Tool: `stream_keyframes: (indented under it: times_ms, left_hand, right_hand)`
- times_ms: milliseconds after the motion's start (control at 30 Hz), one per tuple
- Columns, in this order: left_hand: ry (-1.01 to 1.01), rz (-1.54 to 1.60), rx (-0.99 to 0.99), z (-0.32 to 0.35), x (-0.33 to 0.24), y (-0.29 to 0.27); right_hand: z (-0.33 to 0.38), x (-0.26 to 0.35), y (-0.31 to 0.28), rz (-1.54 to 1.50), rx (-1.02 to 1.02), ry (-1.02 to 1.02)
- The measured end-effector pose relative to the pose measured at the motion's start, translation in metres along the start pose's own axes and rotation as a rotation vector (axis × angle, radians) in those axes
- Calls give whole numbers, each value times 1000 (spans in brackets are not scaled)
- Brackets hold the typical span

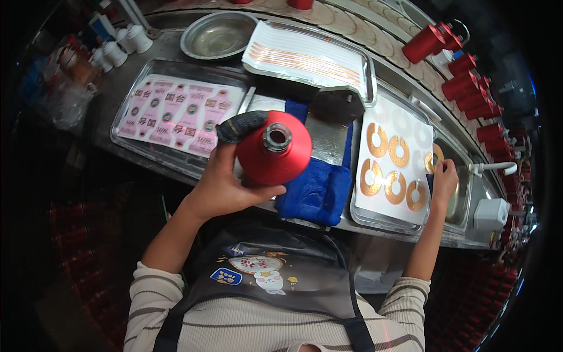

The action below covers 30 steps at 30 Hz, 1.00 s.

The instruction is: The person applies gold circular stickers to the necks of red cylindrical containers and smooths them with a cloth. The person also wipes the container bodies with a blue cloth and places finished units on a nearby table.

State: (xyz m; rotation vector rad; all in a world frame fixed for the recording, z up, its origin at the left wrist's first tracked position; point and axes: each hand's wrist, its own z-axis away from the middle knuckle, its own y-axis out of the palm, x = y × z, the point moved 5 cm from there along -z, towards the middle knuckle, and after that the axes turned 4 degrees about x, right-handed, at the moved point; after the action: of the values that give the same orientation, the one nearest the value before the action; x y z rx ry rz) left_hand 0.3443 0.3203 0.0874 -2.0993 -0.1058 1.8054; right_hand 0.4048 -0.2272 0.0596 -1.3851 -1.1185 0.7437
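Note:
My left hand [220, 182] is wrapped round a red bottle [280, 158], its uncapped glass mouth tilted up toward me. A dark covering sits over a finger of that hand. At the right, my right hand [444, 183] pinches a gold C-shaped label [437, 156] at the edge of a white backing sheet [387, 200]. Several more gold C-shaped labels [399, 151] lie on that sheet, which rests on a metal tray [359, 216]. Below the bottle is a folded blue cloth [316, 196], with a dark block [337, 105] just beyond it.
To the left, a tray [116, 136] holds pink printed labels [179, 114]. A metal bowl [218, 35] and a tray of thin copper-coloured strips [308, 58] stand farther back. Red bottles [423, 44] line the conveyor at the right, near a sink with a white faucet [492, 168].

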Motion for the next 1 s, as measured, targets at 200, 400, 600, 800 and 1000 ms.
stream_keyframes:
  times_ms: [200, 400, 600, 800, 1000]
  left_hand:
    - [68, 3, 52, -13, -14, -3]
    - [97, 69, -68, -3, -10, -12]
    - [-106, 621, -30, 76, -47, 13]
    - [-202, 1050, -149, 41, -72, 20]
    - [-4, 687, -500, 27, -58, 11]
  right_hand:
    - [26, 57, -20, -827, 353, -3]
    - [110, 195, -59, -1151, 671, 99]
    - [175, 282, -94, -1475, 759, 12]
    - [182, 306, -98, -1520, 852, -273]
    - [149, 325, -76, -1319, 539, -646]
